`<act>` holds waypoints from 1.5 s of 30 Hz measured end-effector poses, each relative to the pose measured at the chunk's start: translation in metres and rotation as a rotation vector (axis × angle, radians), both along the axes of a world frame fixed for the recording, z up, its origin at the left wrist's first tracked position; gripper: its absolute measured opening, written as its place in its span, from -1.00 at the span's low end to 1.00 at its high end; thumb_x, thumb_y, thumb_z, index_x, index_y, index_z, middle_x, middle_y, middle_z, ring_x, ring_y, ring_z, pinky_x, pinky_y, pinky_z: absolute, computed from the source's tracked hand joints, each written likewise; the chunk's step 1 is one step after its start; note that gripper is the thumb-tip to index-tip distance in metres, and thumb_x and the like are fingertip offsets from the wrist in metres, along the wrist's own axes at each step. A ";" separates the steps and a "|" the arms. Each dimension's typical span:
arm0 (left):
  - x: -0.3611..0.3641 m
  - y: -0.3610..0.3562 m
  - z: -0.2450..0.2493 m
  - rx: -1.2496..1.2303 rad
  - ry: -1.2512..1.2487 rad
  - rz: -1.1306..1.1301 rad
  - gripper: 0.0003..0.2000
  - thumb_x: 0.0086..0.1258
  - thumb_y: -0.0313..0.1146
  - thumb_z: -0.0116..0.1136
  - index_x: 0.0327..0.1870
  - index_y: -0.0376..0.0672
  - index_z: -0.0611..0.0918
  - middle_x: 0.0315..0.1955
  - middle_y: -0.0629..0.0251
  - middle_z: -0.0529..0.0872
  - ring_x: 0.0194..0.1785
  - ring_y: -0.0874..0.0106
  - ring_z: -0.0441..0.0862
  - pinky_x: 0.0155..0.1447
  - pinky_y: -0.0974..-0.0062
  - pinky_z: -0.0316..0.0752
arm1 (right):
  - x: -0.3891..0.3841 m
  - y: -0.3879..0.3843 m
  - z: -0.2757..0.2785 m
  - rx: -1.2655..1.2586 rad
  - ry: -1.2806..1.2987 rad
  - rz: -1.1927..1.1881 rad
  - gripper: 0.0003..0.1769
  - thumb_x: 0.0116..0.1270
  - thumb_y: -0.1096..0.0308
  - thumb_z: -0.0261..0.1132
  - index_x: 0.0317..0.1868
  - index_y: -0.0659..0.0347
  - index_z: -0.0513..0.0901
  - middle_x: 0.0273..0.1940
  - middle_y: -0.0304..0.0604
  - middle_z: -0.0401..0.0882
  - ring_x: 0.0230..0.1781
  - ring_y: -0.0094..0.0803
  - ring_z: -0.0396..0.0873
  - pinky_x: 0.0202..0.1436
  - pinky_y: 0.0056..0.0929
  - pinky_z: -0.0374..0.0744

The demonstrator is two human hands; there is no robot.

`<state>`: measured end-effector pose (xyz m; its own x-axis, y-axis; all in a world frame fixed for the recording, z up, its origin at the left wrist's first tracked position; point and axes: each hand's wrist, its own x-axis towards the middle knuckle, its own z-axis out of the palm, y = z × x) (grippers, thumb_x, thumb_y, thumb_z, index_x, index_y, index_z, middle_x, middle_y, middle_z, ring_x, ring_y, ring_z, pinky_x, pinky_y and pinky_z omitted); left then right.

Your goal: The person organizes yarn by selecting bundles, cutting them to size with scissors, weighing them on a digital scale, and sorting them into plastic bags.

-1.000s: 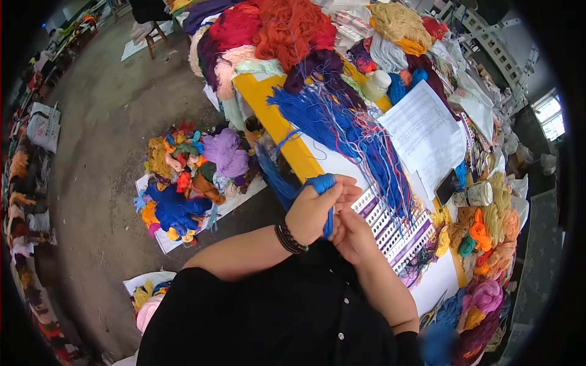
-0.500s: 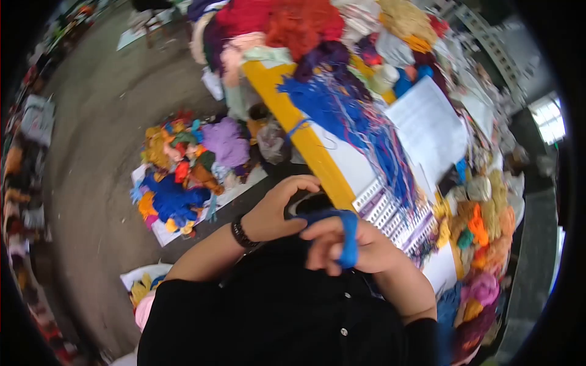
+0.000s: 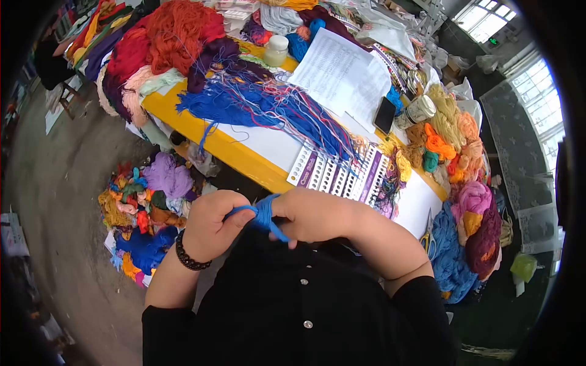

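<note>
Left grip [image 3: 215, 224] and right grip [image 3: 308, 213] hold blue yarn [image 3: 264, 213]; phone [image 3: 384, 115] lies beside jar [image 3: 420, 111].

The place looked like a thread workshop: red skeins [image 3: 180, 36] were heaped at the left end of the yellow-edged table [image 3: 229, 149], punched thread cards [image 3: 339, 174] lay along its near edge, and scissors [image 3: 429, 234] rested near its right corner. More yarn [image 3: 168, 175] lay piled beside it above the stained floor [image 3: 67, 201].

Two bare hands [image 3: 217, 224] [image 3: 314, 213], one bright-blue thread bundle [image 3: 264, 213] between them; two pale cylindrical jars [image 3: 276, 51] [image 3: 416, 112], at twelve and two o'clock; one flat black phone [image 3: 384, 115], also at two.
</note>
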<state>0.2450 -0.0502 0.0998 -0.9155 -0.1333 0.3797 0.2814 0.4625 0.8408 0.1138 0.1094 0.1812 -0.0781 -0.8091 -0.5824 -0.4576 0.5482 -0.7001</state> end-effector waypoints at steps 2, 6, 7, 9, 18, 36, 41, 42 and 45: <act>0.004 0.001 -0.004 0.115 -0.004 -0.031 -0.87 0.30 -0.36 0.24 -0.36 -0.23 0.59 -0.51 0.24 0.61 -0.46 0.32 0.58 -0.36 0.49 0.42 | -0.002 0.004 -0.025 -0.092 -0.216 0.011 -0.86 0.22 0.45 0.33 -0.25 0.33 0.61 -0.33 -0.17 0.67 -0.45 -0.52 0.63 -0.37 -0.53 0.57; 0.016 0.002 -0.015 0.176 0.031 0.004 -0.86 0.33 -0.36 0.21 -0.34 -0.24 0.59 -0.49 0.26 0.61 -0.44 0.38 0.56 -0.35 0.52 0.40 | 0.015 0.012 -0.052 -0.416 -0.574 -0.227 -0.83 0.26 0.40 0.35 -0.18 0.30 0.65 -0.28 -0.25 0.66 -0.41 -0.63 0.55 -0.36 -0.63 0.51; 0.021 0.001 -0.021 0.208 0.005 0.040 -0.86 0.34 -0.35 0.20 -0.33 -0.25 0.60 -0.49 0.26 0.59 -0.44 0.41 0.55 -0.33 0.54 0.40 | 0.016 0.015 -0.057 -0.515 -0.406 -0.261 -0.84 0.26 0.41 0.35 -0.21 0.32 0.65 -0.26 -0.22 0.66 -0.41 -0.61 0.56 -0.35 -0.63 0.50; 0.035 -0.004 -0.038 0.266 -0.057 0.123 -0.83 0.38 -0.34 0.16 -0.30 -0.28 0.59 -0.50 0.33 0.58 -0.41 0.53 0.51 -0.30 0.59 0.37 | 0.008 0.025 -0.058 -0.675 -0.138 -0.304 -0.87 0.26 0.44 0.33 -0.23 0.32 0.65 -0.23 -0.17 0.66 -0.30 -0.53 0.59 -0.22 -0.56 0.50; 0.057 0.002 -0.075 -0.082 -0.138 0.266 -0.34 0.09 -0.37 0.37 0.26 -0.21 0.36 0.33 0.00 0.33 0.36 0.08 0.32 0.42 0.27 0.20 | 0.015 0.035 -0.084 -0.544 -0.676 -0.740 -0.84 0.43 0.35 0.17 -0.16 0.29 0.59 -0.14 -0.19 0.65 -0.08 -0.50 0.56 0.06 -0.50 0.51; 0.254 -0.171 -0.154 -0.121 -0.262 1.582 -0.71 0.31 -0.43 0.17 0.04 -0.27 0.60 -0.14 0.04 0.70 -0.12 0.24 0.67 -0.02 0.38 0.51 | 0.013 0.042 -0.132 -0.336 -0.400 -0.892 -0.76 0.45 0.37 0.13 0.05 0.26 0.54 -0.05 -0.10 0.64 -0.12 -0.44 0.63 -0.04 -0.54 0.56; 0.272 -0.151 -0.167 -0.564 -0.348 1.685 -0.69 0.27 -0.52 0.11 0.05 -0.21 0.61 -0.11 0.01 0.68 -0.02 0.10 0.63 0.09 0.24 0.47 | 0.013 0.047 -0.140 -0.303 -0.375 -0.918 -0.78 0.46 0.37 0.11 0.02 0.25 0.55 -0.05 -0.11 0.64 -0.12 -0.45 0.63 -0.04 -0.53 0.57; 0.272 -0.147 -0.179 -0.522 -0.417 1.675 -0.69 0.25 -0.54 0.10 0.04 -0.20 0.62 -0.10 -0.01 0.67 -0.01 0.08 0.62 0.11 0.23 0.47 | 0.012 0.048 -0.142 -0.300 -0.374 -0.924 -0.78 0.46 0.37 0.11 0.02 0.25 0.55 -0.05 -0.11 0.64 -0.12 -0.45 0.63 -0.04 -0.53 0.57; 0.278 -0.149 -0.258 -0.332 -0.556 1.451 -0.48 0.18 -0.53 0.21 0.24 -0.24 0.46 0.10 -0.07 0.56 0.14 0.06 0.53 0.23 0.25 0.41 | 0.012 0.053 -0.147 -0.284 -0.369 -0.945 -0.77 0.45 0.37 0.11 0.03 0.25 0.55 -0.05 -0.11 0.64 -0.12 -0.46 0.63 -0.04 -0.53 0.57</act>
